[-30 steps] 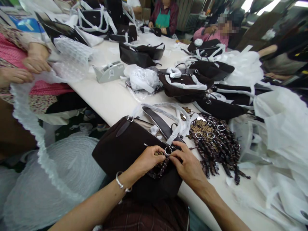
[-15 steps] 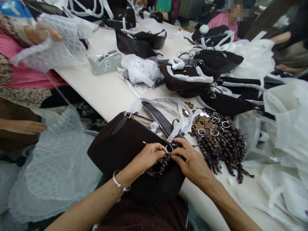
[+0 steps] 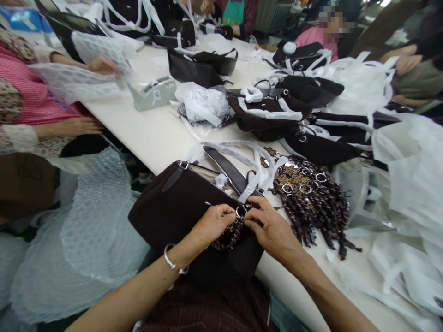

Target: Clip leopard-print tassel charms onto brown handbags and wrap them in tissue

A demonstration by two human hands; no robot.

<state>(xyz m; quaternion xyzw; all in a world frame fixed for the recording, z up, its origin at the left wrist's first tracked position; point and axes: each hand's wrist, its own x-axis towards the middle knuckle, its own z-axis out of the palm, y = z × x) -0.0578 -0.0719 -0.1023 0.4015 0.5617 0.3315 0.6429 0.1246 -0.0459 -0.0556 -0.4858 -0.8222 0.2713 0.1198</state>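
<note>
A dark brown handbag (image 3: pixel 173 207) leans at the table's front edge, its handles partly wrapped in white film. At the bag's right end, a leopard-print tassel charm (image 3: pixel 228 237) with a silver ring (image 3: pixel 241 211) lies against its top edge. My left hand (image 3: pixel 215 223) pinches the charm just left of the ring. On the ring's other side, my right hand (image 3: pixel 268 223) has its thumb and index finger pressed together at the ring; its other fingers are bent over the bag's edge. The fingertips hide exactly how ring and bag hardware meet.
Several matching charms (image 3: pixel 301 184) are heaped right of the bag. Behind stand a tape dispenser (image 3: pixel 155 94), a plastic-wrapped bundle (image 3: pixel 204 103) and more dark bags (image 3: pixel 270 113). Bubble wrap (image 3: pixel 93 226) hangs at the left, where a co-worker's hand (image 3: pixel 104 66) holds another sheet.
My hands stay at the ring with only slight finger shifts. At the left, the co-worker's upper hand has moved right with the bubble wrap, lowering it onto the table.
</note>
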